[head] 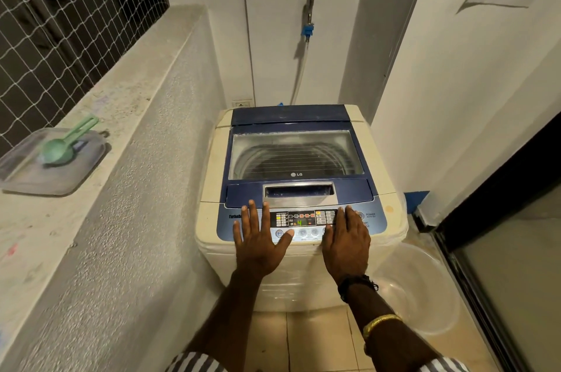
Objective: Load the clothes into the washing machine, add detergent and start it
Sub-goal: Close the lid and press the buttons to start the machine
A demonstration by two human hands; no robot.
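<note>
Room: a narrow corner with white walls and a tiled floor (315, 341).
Left side: a rough concrete ledge (100, 220) runs from near to far, with a netted window (60, 22) above it.
Right side: a dark-framed sliding door (501, 220) stands near the machine.
Washing machine (209, 171): a cream top-loader in the far middle, between the ledge wall and the right wall, close to both.
Lid (296, 156): blue-framed, closed and lying flat; the ribbed drum shows dimly through its window.
Control panel (303, 220): on the near edge of the machine top, lights on, with a green 4 on the display.
Left hand (259, 238): lies flat on the left part of the panel, fingers straight and spread, gripping nothing.
Right hand (346, 238): lies flat on the right part of the panel, fingers straight and together, gripping nothing.
Tap (309, 7): on the far wall above the machine; a hose (300, 74) hangs from it down behind the lid.
On the ledge: a clear plastic tray (76, 177) with a green scoop (65, 144) resting on it, well apart from the machine.
Floor room: a strip of tiles near the machine's front; a clear basin (419, 289) sits at the right, just beside the machine.
Count: one machine, one tray, one scoop, one basin, one tap, two hands.
</note>
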